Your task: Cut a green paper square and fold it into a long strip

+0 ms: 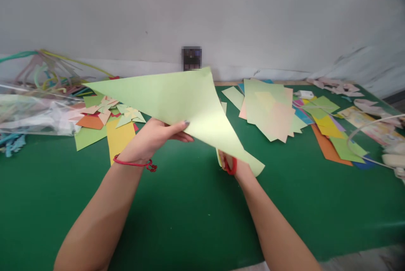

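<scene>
Hands busy: the left hand [158, 132] is closed in a thumb-and-finger pinch on a light green paper sheet [177, 99], held up and tilted above the green table [183, 216]. The right hand [239, 168] tucks under its lower edge beside a red loop [233, 167], maybe a scissors handle; hidden there, so can't tell its grip. Partway, I'd judge: folded paper shapes [130, 114] at left look done, this sheet doesn't, and stacked sheets [265, 104] lie at right. Far left, a clear plastic bag [58, 121], contents too blurred to name.
</scene>
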The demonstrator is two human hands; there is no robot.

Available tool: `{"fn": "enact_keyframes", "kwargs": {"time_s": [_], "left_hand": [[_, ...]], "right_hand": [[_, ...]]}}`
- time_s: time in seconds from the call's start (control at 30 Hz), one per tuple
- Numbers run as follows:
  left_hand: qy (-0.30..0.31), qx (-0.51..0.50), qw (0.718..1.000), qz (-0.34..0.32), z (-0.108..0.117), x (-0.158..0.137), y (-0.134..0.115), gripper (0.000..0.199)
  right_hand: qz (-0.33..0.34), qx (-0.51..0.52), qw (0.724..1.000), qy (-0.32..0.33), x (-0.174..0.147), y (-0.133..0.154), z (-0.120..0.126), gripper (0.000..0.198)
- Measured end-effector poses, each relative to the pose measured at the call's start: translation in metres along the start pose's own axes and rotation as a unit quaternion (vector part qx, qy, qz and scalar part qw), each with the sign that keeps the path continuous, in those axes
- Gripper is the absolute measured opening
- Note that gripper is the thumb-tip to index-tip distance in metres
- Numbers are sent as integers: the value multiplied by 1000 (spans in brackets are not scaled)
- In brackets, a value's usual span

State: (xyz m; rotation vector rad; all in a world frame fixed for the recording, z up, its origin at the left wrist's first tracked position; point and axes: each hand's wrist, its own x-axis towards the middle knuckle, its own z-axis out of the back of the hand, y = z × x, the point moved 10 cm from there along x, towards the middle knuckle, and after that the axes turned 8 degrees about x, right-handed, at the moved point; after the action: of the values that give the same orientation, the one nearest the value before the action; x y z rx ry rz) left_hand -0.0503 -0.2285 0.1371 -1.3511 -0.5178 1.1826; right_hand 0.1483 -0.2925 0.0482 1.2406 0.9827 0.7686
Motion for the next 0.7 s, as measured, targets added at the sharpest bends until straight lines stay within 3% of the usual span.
{"fn": "enact_keyframes", "kwargs": {"time_s": [0.13, 0.23, 0.33, 0.53, 0.7], "left_hand": [[-135, -118, 981, -73, 30, 2, -4, 26], [-176, -155, 964, -123, 40, 0, -8, 24], [-159, -136, 970, -122, 34, 1, -8, 28], [-104, -57, 986, -116, 13, 3, -11, 33], [-89, -23, 990, -106, 9, 4, -11, 35]], "right_hand": [[46, -150, 986, 47, -3, 2, -9, 32], [139, -316, 937, 57, -8, 11, -18, 34], [176, -354, 917, 56, -9, 12, -21, 31], [208, -369, 905, 28, -10, 20, -13, 23], [204, -376, 903, 27, -12, 22, -13, 26]]}}
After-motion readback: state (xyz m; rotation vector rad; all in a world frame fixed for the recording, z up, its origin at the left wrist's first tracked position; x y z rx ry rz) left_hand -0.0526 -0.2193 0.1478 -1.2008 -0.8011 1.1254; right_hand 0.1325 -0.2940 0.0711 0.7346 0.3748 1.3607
